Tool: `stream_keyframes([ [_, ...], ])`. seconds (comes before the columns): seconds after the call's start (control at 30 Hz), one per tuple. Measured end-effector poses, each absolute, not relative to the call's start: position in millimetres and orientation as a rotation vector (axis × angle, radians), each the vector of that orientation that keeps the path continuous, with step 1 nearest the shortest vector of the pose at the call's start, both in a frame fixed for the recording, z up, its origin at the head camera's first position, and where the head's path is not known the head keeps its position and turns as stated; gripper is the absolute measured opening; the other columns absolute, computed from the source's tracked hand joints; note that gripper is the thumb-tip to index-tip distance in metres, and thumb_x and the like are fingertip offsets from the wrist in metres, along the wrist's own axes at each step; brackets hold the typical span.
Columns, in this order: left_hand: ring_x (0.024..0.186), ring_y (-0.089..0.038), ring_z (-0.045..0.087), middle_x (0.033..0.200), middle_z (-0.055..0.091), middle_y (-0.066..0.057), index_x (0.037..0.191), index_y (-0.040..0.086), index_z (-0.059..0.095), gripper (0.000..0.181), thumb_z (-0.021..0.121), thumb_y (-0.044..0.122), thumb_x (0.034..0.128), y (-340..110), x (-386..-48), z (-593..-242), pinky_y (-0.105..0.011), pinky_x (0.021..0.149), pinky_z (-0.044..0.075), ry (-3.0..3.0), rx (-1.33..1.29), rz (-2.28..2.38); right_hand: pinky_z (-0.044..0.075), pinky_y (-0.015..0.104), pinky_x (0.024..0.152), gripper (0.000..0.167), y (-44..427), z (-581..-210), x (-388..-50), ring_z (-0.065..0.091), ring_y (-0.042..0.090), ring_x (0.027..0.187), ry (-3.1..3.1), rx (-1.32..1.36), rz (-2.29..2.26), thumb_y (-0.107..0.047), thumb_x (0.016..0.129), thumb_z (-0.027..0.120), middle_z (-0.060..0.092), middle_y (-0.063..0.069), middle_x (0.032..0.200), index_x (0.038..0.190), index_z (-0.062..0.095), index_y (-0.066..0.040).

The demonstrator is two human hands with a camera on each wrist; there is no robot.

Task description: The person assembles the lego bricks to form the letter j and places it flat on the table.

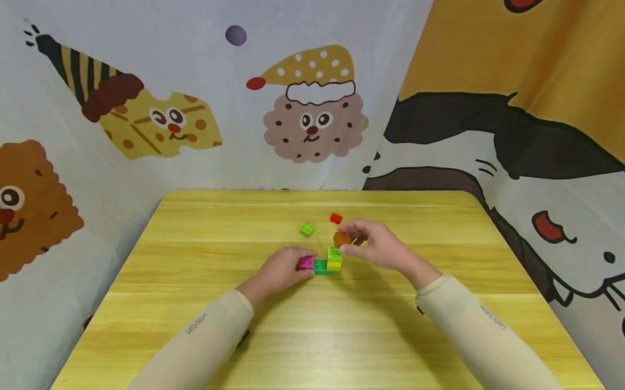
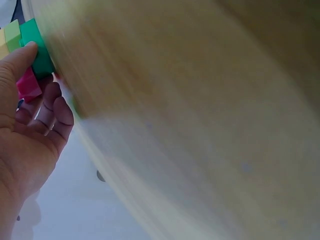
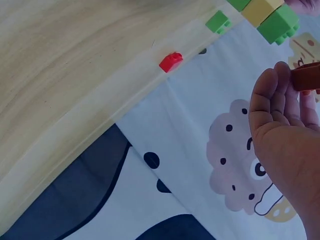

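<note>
My left hand [image 1: 280,269] grips the left end of a small stack of toy building blocks, where a magenta block [image 1: 307,262] sits on a dark green block [image 1: 321,267]. At the stack's right end a yellow block [image 1: 334,265] carries a light green block [image 1: 334,254]. In the left wrist view the thumb lies against the dark green block [image 2: 37,47]. Just above and behind the light green block, my right hand [image 1: 373,244] pinches an orange-brown block [image 1: 342,239]. The right wrist view shows that brown block [image 3: 306,78] at the fingertips, apart from the stack.
A loose light green block [image 1: 307,229] lies behind the stack on the wooden table [image 1: 216,238]. Farther back and to the right lies a red block [image 1: 336,218]. A printed cloth [image 1: 193,44] hangs behind the table's far edge.
</note>
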State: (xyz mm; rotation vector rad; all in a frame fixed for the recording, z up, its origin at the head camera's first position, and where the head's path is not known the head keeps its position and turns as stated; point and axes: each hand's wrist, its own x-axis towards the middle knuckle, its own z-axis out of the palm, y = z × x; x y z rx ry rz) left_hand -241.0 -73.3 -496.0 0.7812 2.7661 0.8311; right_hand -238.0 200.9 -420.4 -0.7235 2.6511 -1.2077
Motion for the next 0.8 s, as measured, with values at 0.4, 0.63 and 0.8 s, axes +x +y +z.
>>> stream_keyframes([
  [0.4,0.102,-0.014,0.067,0.127,0.076,-0.005,0.140,0.016,0.071,0.045,0.081,0.030,0.0979,-73.6,-241.3,-497.1,-0.040,0.097,0.058,2.762,0.751,0.812,0.060,0.046,0.098,0.039,191.2,-430.6,-232.8,0.070,0.017,0.108,2.730,-0.830,-1.042,-0.021,0.099,0.080,0.076,-0.001,0.118,0.135,0.069,-0.010],
  [0.63,0.102,-0.014,0.067,0.127,0.076,-0.005,0.139,0.015,0.071,0.044,0.081,0.029,0.0978,-73.0,-241.0,-497.1,-0.041,0.097,0.059,2.757,0.749,0.821,0.060,0.048,0.098,0.042,185.6,-435.9,-230.7,0.070,0.020,0.110,2.787,-0.825,-0.969,-0.020,0.098,0.080,0.076,0.003,0.122,0.136,0.069,-0.009],
  [0.8,0.099,-0.012,0.067,0.124,0.077,-0.004,0.139,0.015,0.071,0.045,0.081,0.029,0.0978,-72.6,-241.2,-497.2,-0.039,0.095,0.059,2.760,0.749,0.820,0.061,0.048,0.096,0.043,184.1,-438.5,-230.1,0.072,0.022,0.109,2.798,-0.863,-0.992,-0.018,0.098,0.080,0.076,0.004,0.125,0.138,0.068,-0.010],
])
